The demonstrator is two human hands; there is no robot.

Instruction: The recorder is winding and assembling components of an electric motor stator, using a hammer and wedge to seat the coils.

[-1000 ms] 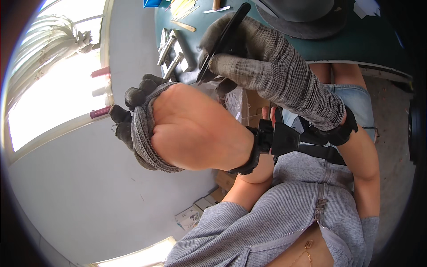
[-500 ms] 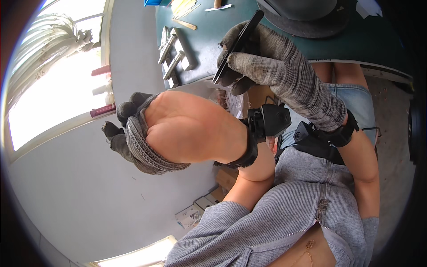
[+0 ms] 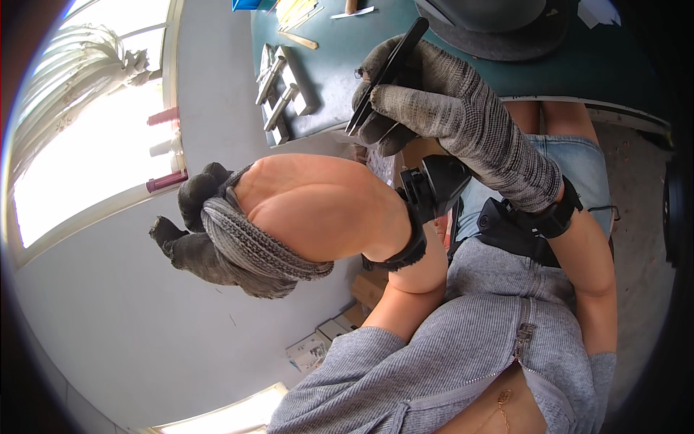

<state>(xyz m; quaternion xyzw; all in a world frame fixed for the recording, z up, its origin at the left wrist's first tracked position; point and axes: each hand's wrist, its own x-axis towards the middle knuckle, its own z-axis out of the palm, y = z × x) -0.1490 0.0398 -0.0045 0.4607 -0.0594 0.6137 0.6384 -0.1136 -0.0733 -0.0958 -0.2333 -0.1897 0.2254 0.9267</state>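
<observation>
My left hand (image 3: 289, 213) is raised in front of the wall with the palm heel turned up. Its grey knit glove (image 3: 256, 249) is bunched down, leaving the palm heel and wrist bare. The gloved fingertips stand apart, with nothing seen between them. In my right hand (image 3: 448, 101), fully covered by a matching grey glove, is a pair of black tweezers (image 3: 390, 72). The tweezers slant downward to the left, with their narrow tips free of any object. Both wrists carry black strapped devices, the left one a boxy unit (image 3: 441, 186).
The dark green tabletop (image 3: 347, 79) holds metal blocks with rods (image 3: 289, 94) at its left edge, yellow strips (image 3: 296, 13) and a large dark round object (image 3: 499, 29). Spools (image 3: 166, 181) stand by the bright window. Cardboard boxes (image 3: 370, 288) are low along the wall.
My left hand has turned slightly, and its lower fingertip has moved left and down, widening the gap to the other fingers. My right hand and the tweezers are nearly still.
</observation>
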